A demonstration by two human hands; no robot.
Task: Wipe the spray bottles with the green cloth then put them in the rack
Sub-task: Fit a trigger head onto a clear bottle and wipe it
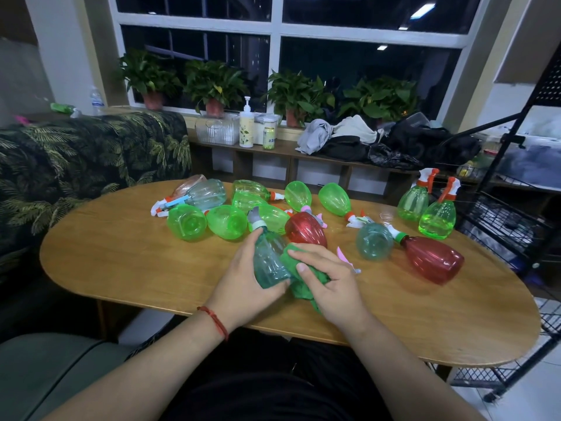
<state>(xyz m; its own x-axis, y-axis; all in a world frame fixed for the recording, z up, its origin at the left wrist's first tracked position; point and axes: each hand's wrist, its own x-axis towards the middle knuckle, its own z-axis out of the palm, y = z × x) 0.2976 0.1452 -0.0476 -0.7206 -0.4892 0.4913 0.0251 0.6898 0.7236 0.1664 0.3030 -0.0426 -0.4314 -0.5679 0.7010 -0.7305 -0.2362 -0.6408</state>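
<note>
Your left hand grips a teal spray bottle, fingers curled round its body, nozzle pointing away from you, above the near-middle of the wooden table. Your right hand clutches the bunched green cloth, pressed against the bottle's right side. Bare wood runs from the left hand to the table's left edge, and from the right hand to the near right rim. Just beyond lie a red bottle, a teal bottle and a second red bottle. Further back, green bottles lie clustered. Two upright green bottles stand at the far right edge, near the black wire rack.
</note>
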